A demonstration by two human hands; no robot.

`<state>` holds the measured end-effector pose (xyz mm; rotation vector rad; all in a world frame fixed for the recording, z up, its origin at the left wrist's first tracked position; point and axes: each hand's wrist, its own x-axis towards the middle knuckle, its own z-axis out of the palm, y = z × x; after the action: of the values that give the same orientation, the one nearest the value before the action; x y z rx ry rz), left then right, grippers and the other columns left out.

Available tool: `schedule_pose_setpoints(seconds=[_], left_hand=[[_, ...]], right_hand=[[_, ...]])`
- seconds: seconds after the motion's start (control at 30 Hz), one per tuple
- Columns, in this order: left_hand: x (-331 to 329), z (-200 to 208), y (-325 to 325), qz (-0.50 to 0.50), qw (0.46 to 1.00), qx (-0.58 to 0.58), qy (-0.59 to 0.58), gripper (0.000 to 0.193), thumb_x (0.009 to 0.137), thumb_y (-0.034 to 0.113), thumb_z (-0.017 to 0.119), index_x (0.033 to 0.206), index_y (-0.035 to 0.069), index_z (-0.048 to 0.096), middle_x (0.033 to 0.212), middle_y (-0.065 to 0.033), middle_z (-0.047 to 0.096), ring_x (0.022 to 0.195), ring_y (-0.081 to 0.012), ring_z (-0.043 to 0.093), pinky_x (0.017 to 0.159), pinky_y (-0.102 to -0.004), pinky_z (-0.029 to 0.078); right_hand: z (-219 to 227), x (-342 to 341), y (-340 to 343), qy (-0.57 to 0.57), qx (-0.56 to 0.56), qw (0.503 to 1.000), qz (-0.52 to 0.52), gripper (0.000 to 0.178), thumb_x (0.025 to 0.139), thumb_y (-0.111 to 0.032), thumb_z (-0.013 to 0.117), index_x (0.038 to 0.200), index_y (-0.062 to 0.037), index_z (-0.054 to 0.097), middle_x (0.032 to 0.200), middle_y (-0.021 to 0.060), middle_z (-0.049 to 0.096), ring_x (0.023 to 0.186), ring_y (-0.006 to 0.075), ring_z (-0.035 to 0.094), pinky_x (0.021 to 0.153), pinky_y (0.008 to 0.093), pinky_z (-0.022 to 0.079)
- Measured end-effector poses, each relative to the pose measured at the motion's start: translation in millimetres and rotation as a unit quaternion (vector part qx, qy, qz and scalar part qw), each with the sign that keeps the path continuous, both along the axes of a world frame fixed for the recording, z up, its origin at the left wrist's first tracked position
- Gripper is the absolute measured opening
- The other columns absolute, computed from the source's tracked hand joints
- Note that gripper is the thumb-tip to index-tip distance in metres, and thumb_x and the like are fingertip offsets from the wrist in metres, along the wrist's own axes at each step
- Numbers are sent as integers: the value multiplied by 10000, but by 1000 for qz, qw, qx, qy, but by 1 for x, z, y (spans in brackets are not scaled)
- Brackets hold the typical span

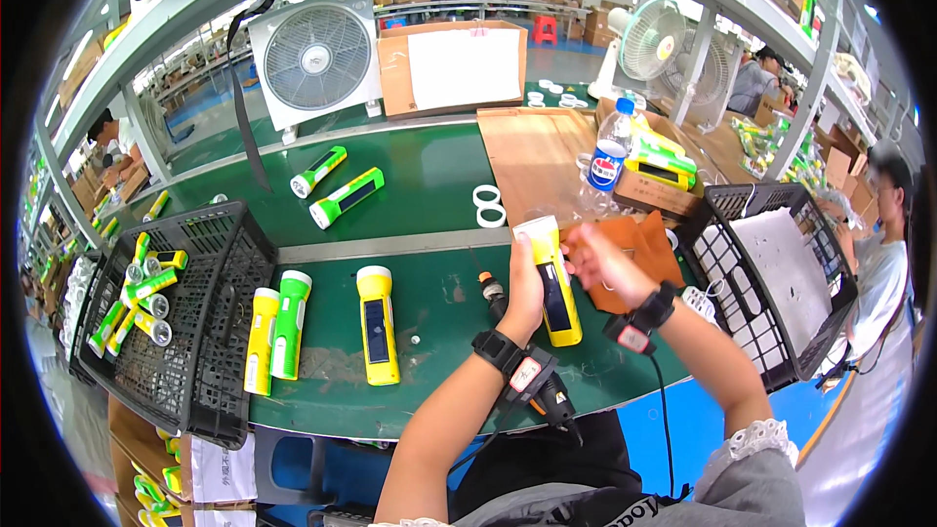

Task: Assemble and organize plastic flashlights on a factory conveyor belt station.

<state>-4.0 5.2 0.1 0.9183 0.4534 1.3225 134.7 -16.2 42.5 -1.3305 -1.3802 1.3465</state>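
A yellow flashlight (558, 298) with a white head and a dark solar panel stands tilted over the green bench. Wrapped round its left side near the head is my left hand (528, 283). My right hand (607, 266) is just to the right of the flashlight, fingers apart and partly curled, holding nothing that I can see. A black and orange electric screwdriver (551, 400) lies under my left wrist, partly hidden. To the left, another yellow flashlight (378, 327) lies on the bench, then a green one (291, 327) and a yellow one (261, 342) side by side.
A black crate (229, 283) of flashlights stands left; another black crate (781, 307) stands right. Behind my hands are white rings (490, 216), an orange-brown sheet (644, 249), a bottle (607, 156) and a carton (659, 197). Two flashlights (346, 197) lie on the far bench.
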Motion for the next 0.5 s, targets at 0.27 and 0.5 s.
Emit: schedule_pose_setpoints(seconds=[0.27, 0.5], left_hand=[[-16, 3, 7, -54, 968, -167, -182, 639, 857, 612, 210, 942, 53, 508, 779, -89, 567, 704, -204, 551, 661, -342, 464], [-1, -4, -1, 43, 991, 101, 77, 286, 765, 66, 651, 1004, 25, 500, 857, -50, 589, 779, -106, 567, 690, -242, 472]], right_hand=[[-27, -32, -38, 102, 36, 991, 75, 610, 835, -292, 540, 1276, -80, 176, 1061, 145, 473, 990, 200, 494, 810, 311, 409], [-9, -22, -30, -170, 347, 917, -100, 463, 755, -169, 579, 1174, -55, 419, 987, 144, 503, 921, 238, 536, 755, 327, 448]])
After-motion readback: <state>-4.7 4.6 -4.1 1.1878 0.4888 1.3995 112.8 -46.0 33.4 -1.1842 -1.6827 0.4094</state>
